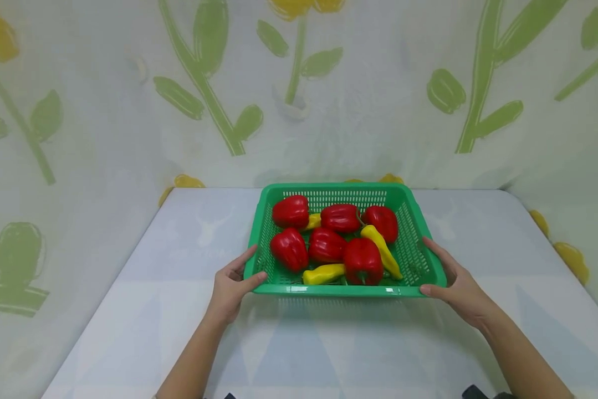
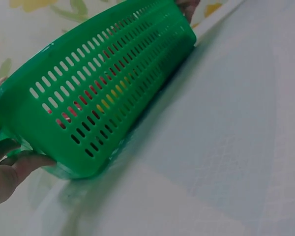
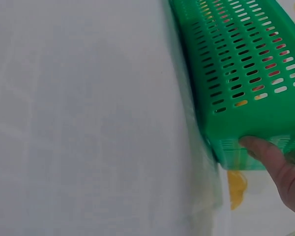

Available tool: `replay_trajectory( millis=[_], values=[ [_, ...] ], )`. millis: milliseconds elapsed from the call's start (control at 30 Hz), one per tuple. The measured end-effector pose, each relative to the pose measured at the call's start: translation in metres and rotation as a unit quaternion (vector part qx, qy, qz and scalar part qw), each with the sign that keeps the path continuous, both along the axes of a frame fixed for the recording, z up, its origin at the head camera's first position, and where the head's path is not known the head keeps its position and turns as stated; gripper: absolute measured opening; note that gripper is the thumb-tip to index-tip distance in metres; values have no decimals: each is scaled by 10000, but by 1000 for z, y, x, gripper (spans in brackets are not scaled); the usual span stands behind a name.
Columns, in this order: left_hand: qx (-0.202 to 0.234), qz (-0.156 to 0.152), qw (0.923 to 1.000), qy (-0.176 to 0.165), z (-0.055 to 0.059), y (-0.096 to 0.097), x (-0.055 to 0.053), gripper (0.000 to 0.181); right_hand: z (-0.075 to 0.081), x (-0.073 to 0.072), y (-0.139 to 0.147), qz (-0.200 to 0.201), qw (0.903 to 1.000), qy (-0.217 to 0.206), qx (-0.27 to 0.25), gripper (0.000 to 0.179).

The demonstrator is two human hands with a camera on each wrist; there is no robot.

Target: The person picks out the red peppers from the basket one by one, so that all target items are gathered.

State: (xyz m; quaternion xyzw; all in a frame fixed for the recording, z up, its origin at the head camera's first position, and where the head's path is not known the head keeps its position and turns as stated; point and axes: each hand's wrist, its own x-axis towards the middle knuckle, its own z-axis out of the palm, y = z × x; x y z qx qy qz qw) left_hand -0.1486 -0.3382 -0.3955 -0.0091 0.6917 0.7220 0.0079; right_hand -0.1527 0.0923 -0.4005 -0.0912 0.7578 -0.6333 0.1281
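Observation:
A green slotted plastic basket [image 1: 328, 289] stands at the far side of the table, holding several red bell peppers [image 1: 362, 260] and some long yellow peppers [image 1: 323, 274]. Its left end is gripped by my left hand [image 1: 231, 285], thumb over the rim and fingers along the outer wall. On the opposite end my right hand [image 1: 460, 285] grips likewise, thumb on the front corner. In the right wrist view, a finger [image 3: 265, 155] presses the basket's end wall [image 3: 280, 118]. Whether the basket's bottom touches the table cannot be told. The left wrist view shows its slotted front wall [image 2: 93, 93].
The table [image 1: 299, 349] has a pale cover with blue-grey triangles. Behind it and along both sides hangs a whitish curtain [image 1: 368, 111] printed with green stems and yellow flowers. The table's back edge lies close behind the basket.

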Motion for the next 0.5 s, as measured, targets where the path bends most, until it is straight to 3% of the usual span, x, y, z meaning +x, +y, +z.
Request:
replay_trajectory(
  millis=[267,500],
  values=[
    [-489,-496,9976,64,0,-9,-1,67,2,0,0,-13,9998,-204,-52,87],
    [-670,-671,9954,105,0,-10,-3,68,4,2,3,-86,9999,-37,88,86]
  ],
)
